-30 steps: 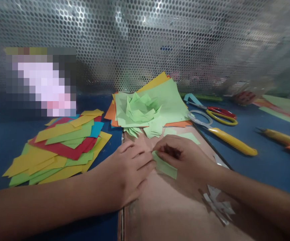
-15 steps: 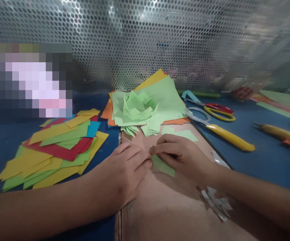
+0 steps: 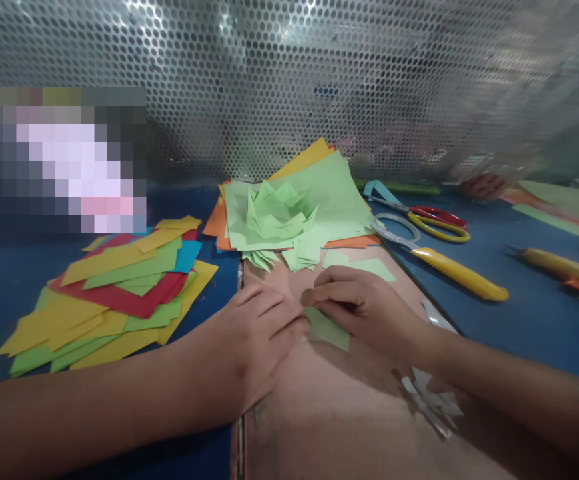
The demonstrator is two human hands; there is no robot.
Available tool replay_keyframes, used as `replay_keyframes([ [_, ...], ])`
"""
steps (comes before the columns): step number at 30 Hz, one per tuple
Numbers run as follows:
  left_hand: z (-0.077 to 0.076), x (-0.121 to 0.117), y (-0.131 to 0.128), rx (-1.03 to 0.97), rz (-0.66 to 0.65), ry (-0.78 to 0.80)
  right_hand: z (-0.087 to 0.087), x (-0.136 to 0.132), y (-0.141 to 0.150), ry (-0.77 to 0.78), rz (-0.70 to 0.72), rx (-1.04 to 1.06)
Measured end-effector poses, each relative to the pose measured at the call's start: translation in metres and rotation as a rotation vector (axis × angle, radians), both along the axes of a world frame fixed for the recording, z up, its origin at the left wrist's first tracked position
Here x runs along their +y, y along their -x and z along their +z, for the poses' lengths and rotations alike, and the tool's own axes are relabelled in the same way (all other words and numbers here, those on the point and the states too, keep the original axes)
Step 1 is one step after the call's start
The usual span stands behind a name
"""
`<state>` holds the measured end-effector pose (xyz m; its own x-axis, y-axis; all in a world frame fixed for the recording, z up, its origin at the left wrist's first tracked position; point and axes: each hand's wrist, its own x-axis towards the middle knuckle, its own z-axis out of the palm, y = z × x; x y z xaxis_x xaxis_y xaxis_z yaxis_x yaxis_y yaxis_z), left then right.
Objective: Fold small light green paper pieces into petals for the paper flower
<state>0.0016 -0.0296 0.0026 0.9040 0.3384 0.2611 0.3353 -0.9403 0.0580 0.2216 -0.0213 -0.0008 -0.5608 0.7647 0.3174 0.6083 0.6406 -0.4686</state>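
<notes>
On a pinkish board (image 3: 314, 427), between two hands: one strip of pale green paper (image 3: 328, 333), its far end hidden by fingers. Closed on that far end, thumb against forefinger: the right hand (image 3: 374, 303), in a pinch. Just beside the strip, fingers bent and close together: the left hand (image 3: 262, 347), back turned up, over the board's left edge. Impossible to tell whether gripping anything, with fingertips out of sight.

Just beyond the right hand, flat on the board: two pale green scraps (image 3: 372, 268), one partly behind the hand. Farther off: one folded paper flower (image 3: 282, 217), open side up, on one large green sheet (image 3: 342, 200), with yellow and orange sheets showing beneath. In front of the flower: two small clusters of green folded pieces (image 3: 302, 255), too overlapped to count.

Near the right forearm: several white scraps (image 3: 432, 400), in a heap. To the right, on the blue table (image 3: 499, 340): one pair of scissors (image 3: 442, 223) with one red and one yellow loop; one yellow-handled tool (image 3: 462, 273) with a grey ring; one pointed yellow tool (image 3: 559, 265). To the left: one pile of coloured paper (image 3: 119, 293), yellow, green, red and blue, uncountable. Behind everything: one perforated metal screen (image 3: 279, 87).
</notes>
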Motion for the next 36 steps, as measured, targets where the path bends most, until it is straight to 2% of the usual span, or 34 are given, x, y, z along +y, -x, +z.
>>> replay_keyframes([
  [9,0.0018,0.0019,0.0014,0.020,0.024,0.125,-0.0005,0.0001,-0.0006,0.006,0.015,0.006],
  [21,0.0004,0.0015,0.0020,0.011,-0.029,0.059,-0.0021,0.0013,-0.0006,-0.017,0.019,-0.013],
  [29,0.0051,0.0067,0.0021,0.000,-0.110,0.236,-0.0021,-0.0003,-0.0009,-0.112,0.008,-0.002],
  [36,0.0069,0.0070,0.0023,-0.018,-0.135,0.216,0.0043,-0.0043,-0.0016,-0.210,0.060,0.028],
])
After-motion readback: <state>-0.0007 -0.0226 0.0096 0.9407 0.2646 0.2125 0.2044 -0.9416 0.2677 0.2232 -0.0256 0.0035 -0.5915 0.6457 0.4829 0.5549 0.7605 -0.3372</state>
